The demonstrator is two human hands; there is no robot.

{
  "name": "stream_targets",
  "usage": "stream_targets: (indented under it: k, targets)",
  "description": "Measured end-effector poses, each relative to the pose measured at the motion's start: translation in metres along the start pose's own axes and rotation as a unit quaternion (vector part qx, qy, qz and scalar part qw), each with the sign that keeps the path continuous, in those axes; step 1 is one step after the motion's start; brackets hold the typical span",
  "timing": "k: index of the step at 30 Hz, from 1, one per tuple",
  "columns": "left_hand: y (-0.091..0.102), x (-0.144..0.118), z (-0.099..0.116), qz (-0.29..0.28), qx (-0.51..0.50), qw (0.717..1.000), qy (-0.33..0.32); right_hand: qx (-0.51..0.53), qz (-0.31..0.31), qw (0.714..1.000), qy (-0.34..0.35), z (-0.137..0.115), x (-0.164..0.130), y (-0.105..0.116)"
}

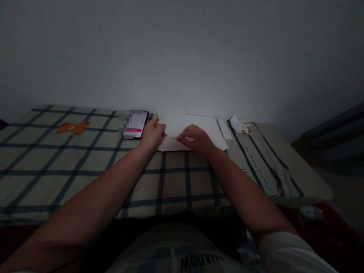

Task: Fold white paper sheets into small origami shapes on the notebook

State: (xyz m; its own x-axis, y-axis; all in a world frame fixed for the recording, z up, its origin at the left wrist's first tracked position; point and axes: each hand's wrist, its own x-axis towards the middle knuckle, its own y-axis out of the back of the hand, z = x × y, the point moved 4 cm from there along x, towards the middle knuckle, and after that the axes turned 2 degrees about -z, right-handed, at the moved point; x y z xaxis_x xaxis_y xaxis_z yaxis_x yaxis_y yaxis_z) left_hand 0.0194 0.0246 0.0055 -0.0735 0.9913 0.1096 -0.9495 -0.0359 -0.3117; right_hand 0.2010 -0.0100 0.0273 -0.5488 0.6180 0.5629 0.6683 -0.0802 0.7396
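A piece of white paper (172, 123) stands tilted up between my hands. My left hand (153, 131) grips its left edge, thumb and fingers pinched together. At its lower right corner, my right hand (196, 139) pinches the paper between thumb and fingertips. Beneath lies a larger white sheet (209, 129), flat on the cloth, with a dark edge showing along its near side. Just left of my left hand rests a phone (136, 125) with its screen lit and partly blurred out.
Paper scraps (238, 124) lie right of the sheet. An orange bear-shaped figure (73, 128) is at the left on the checked tablecloth (93, 159). A pale wall (176, 53) rises behind the table. Something red (327, 223) sits below the table's right edge.
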Motion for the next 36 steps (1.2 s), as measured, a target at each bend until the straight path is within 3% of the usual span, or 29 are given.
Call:
stream_targets:
  k: [3, 7, 12, 19, 23, 30, 33, 36]
  targets:
    - [0.000, 0.001, 0.000, -0.011, -0.018, 1.000, 0.012, 0.064, 0.019, 0.994, -0.090, 0.008, -0.001, 0.002]
    - [0.001, 0.003, 0.001, -0.006, -0.018, 1.000, 0.015, 0.164, 0.106, 0.959, -0.206, 0.027, -0.004, 0.005]
    - [0.000, 0.002, 0.004, -0.003, 0.005, 1.000, 0.003, 0.109, 0.216, 0.944, -0.226, 0.042, -0.006, 0.016]
    - [-0.002, -0.001, 0.005, -0.015, 0.018, 1.000, -0.010, 0.188, 0.153, 0.918, -0.313, 0.053, -0.011, 0.010]
    - [-0.001, -0.003, 0.009, -0.020, 0.018, 0.999, -0.028, 0.182, 0.179, 0.912, -0.321, 0.050, -0.011, 0.011]
    - [-0.007, 0.000, 0.000, -0.078, -0.058, 0.994, 0.049, 0.190, 0.220, 0.897, -0.332, 0.046, -0.012, 0.014]
    - [-0.008, 0.000, -0.004, -0.096, -0.066, 0.991, 0.059, 0.200, 0.215, 0.900, -0.322, 0.043, -0.011, 0.014]
    - [-0.005, -0.001, -0.005, -0.073, -0.061, 0.994, 0.058, 0.225, 0.194, 0.896, -0.331, 0.039, -0.011, 0.013]
